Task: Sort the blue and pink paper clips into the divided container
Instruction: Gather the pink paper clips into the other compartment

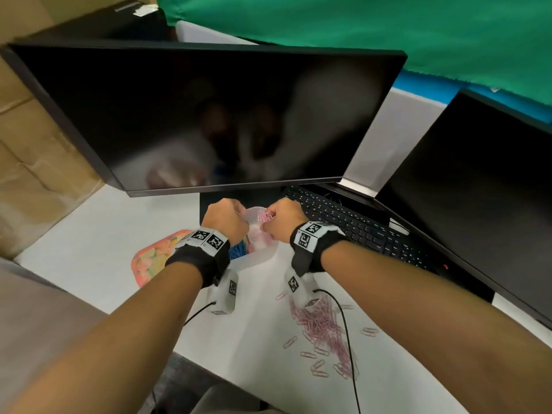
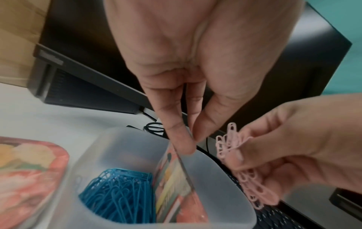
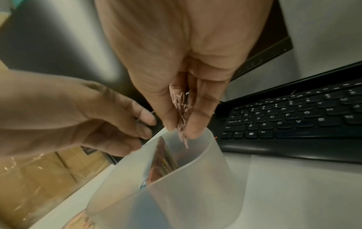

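A translucent plastic container (image 2: 119,136) stands on the white desk, split by an upright printed divider card (image 2: 176,182). Blue paper clips (image 2: 119,196) fill its left compartment. My left hand (image 2: 191,144) pinches the divider's top edge between finger and thumb. My right hand (image 3: 181,131) grips a bunch of pink paper clips (image 3: 182,114) just above the container's (image 3: 176,193) right compartment, some clips hanging below the fingertips. In the head view both hands (image 1: 236,216) (image 1: 273,221) meet over the container (image 1: 258,249). A loose pile of pink clips (image 1: 322,327) lies on the desk under my right forearm.
A colourful patterned tray (image 1: 152,258) lies left of the container. A black keyboard (image 1: 358,228) sits right of it, with a large dark monitor (image 1: 209,115) close behind and a second monitor (image 1: 478,189) at right. Thin black cables (image 1: 346,324) hang from both wrists.
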